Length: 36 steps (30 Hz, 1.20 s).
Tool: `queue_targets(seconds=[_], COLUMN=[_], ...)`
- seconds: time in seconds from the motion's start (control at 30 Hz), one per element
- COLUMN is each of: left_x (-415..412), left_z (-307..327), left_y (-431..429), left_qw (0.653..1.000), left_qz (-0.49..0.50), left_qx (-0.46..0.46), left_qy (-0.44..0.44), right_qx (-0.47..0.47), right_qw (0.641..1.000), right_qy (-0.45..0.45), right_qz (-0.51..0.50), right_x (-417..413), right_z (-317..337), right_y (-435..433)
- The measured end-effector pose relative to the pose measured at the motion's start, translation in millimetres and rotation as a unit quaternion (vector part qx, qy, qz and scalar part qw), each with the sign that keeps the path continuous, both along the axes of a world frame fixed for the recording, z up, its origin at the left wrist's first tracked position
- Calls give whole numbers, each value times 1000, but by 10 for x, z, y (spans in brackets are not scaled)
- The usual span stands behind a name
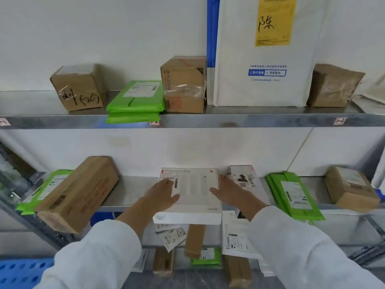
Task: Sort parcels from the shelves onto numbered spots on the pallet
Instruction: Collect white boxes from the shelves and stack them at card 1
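A flat white box with a shipping label lies on the middle shelf, its front end past the shelf edge. My left hand rests on the box's left side, thumb lying on the top face. On the right side, my right hand touches the box's edge, fingers straight and thumb on top. Both arms wear white sleeves.
On the middle shelf: a long brown carton over a green mailer at left, a white parcel, green mailers and a brown box at right. The upper shelf holds brown boxes, green mailers and a tall white bag. A blue pallet is at lower left.
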State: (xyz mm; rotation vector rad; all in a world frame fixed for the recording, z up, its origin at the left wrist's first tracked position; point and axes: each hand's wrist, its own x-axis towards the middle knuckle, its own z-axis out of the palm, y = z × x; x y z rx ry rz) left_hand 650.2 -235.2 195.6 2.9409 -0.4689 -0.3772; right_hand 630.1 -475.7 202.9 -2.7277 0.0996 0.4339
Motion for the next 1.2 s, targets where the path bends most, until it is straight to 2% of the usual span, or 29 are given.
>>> queue_targets(seconds=[0.17,0.27,0.37,0.47,0.6,0.73,0.9,1.2], left_x=[213,278,308,286,322,309,184,-389], left_z=[-228,-393,-504,-489,-558,-700,-640,-464], left_y=[76,156,184,164,197,158,47,110], left_qw=[996,987,968,954,927,881,824,777], left_qz=[80,121,159,182,232,315,380,413], left_qx=[-20,-89,-173,-209,-260,-323,-399,-459], left_qy=[30,63,83,110,142,140,137,120], right_qx=[21,10,80,155,247,306,369,384], right_qw=[999,1000,995,983,955,926,894,897], right_qy=[35,24,22,33,26,52,36,17], right_qz=[3,-13,-50,-95,-161,-214,-252,-220], right_x=[231,298,314,325,321,293,241,-104], right_z=[-262,-399,-534,-660,-767,-846,-849,-640], right_y=[63,128,168,154,107,46,70,115])
